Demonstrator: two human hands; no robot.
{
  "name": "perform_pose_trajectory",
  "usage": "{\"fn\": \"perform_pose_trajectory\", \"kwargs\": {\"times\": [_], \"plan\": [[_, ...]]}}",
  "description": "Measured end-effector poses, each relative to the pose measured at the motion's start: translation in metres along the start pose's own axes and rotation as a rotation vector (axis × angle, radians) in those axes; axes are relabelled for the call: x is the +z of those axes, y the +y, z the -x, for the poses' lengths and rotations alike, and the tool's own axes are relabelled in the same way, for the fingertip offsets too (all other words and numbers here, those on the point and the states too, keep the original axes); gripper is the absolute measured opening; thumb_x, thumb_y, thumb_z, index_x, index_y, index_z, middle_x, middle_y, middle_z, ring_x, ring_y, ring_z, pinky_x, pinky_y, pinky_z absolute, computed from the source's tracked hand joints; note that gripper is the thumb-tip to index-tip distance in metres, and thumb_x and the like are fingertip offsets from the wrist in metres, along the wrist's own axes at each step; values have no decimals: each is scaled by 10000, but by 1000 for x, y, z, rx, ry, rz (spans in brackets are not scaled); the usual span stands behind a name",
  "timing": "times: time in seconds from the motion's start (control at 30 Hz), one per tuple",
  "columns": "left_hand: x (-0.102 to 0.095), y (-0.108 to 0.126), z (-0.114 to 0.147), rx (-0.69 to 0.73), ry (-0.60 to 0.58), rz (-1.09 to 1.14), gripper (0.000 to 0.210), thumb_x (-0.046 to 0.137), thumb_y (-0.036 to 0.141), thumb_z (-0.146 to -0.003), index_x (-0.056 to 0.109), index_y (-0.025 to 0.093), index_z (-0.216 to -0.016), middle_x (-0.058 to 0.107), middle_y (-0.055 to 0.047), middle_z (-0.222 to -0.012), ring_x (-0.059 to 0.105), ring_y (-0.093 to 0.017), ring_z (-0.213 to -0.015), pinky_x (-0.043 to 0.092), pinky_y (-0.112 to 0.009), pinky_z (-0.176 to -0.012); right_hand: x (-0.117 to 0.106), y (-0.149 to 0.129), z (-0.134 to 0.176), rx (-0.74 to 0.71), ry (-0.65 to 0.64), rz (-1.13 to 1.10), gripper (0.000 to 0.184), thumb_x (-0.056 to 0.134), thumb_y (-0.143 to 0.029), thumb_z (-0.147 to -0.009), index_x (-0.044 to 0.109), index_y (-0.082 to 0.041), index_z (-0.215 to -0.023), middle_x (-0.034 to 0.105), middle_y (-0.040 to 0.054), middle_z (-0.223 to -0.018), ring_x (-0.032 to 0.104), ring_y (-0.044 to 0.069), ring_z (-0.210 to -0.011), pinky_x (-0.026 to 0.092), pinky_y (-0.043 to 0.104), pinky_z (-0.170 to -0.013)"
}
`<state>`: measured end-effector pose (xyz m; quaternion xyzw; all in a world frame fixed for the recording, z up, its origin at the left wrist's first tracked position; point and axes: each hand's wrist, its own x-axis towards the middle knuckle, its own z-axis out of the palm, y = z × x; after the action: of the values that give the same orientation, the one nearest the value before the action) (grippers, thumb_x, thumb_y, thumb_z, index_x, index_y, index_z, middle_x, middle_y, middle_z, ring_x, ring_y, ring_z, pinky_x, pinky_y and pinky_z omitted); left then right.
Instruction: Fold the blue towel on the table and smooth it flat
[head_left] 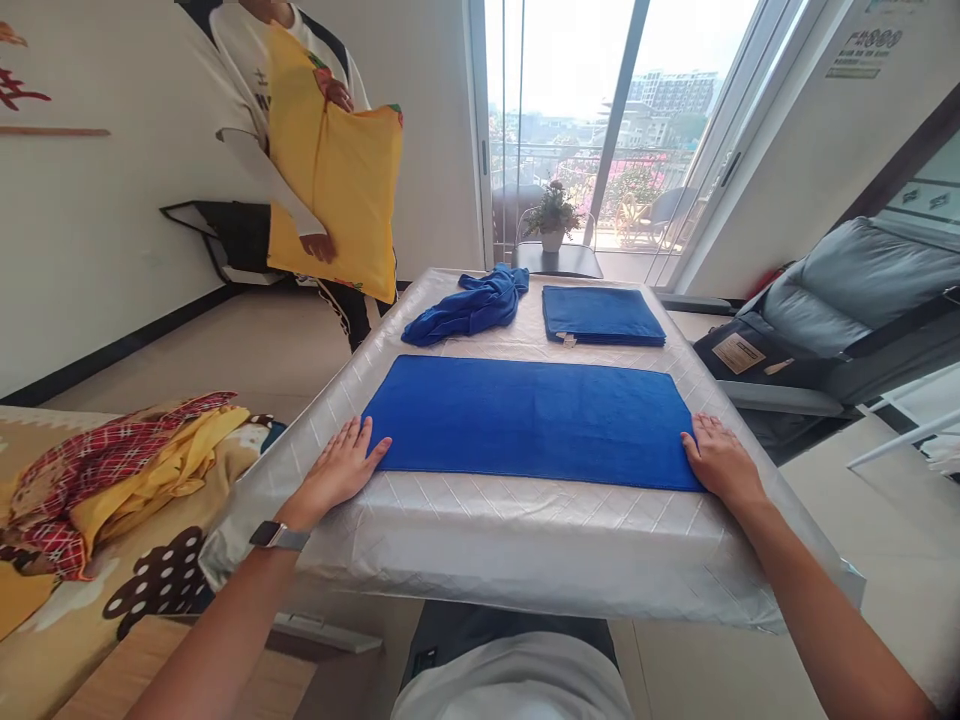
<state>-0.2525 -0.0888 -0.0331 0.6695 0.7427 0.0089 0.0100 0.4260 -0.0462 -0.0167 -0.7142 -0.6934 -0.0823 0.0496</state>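
Note:
A blue cloth (532, 420) lies flat as a long rectangle on the table with the silver cover (525, 540). My left hand (345, 462) rests at its left end, fingers outstretched and thumb at the cloth's edge. At the opposite end my right hand (721, 455) lies flat, its fingers against the right edge. Neither hand grips anything. Behind the long cloth, a crumpled blue cloth (472, 305) is on the left and a neat stack of folded blue cloths (604, 315) is on the right.
Beyond the table's left side stands a person holding a yellow pillowcase (337, 170). A bed (45, 650) with a heap of red plaid and yellow cloths (135, 470) is at left. A grey recliner (832, 300) flanks the right side. A potted plant (553, 215) stands on a chair by the window.

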Motion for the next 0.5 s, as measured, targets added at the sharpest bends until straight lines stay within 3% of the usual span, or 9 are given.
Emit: {"fn": "perform_pose_trajectory", "kwargs": {"times": [0.07, 0.13, 0.37, 0.43, 0.5], "plan": [[-4, 11, 4, -58, -12, 10, 908, 169, 682, -1021, 255, 25, -1642, 217, -231, -1707, 252, -348, -1584, 270, -521, -1259, -6, -14, 6, -28, 66, 2, 637, 279, -348, -1055, 452, 7, -1554, 455, 239, -1611, 370, 340, -1538, 290, 533, -1264], [-10, 36, 6, -13, 21, 29, 909, 171, 686, -1030, 252, 17, -1640, 188, -231, -1713, 224, -341, -1592, 253, -516, -1270, -13, -42, 11, -87, 85, -37, 632, 266, -355, -1067, 461, -1, -1553, 469, 230, -1603, 382, 336, -1533, 316, 527, -1253], [-25, 200, -6, 586, 103, 122, 814, 149, 654, -1066, 344, 98, -1628, 261, -161, -1711, 223, -261, -1600, 208, -444, -1305, -33, -201, 11, -473, -64, -222, 712, 198, -534, -1093, 333, -117, -1654, 311, 130, -1703, 251, 263, -1593, 240, 466, -1301], [-23, 231, -7, 681, 108, 128, 796, 154, 639, -1073, 330, 104, -1634, 264, -151, -1710, 209, -250, -1603, 187, -447, -1313, -32, -225, 10, -584, -113, -244, 727, 186, -567, -1091, 290, -142, -1671, 275, 118, -1716, 210, 249, -1603, 206, 462, -1311], [-19, 242, -7, 711, 78, 124, 796, 159, 640, -1074, 309, 103, -1642, 259, -146, -1710, 200, -248, -1605, 182, -451, -1315, -28, -229, 9, -624, -171, -254, 743, 187, -595, -1085, 261, -156, -1680, 253, 115, -1722, 190, 249, -1606, 196, 467, -1313]]}}
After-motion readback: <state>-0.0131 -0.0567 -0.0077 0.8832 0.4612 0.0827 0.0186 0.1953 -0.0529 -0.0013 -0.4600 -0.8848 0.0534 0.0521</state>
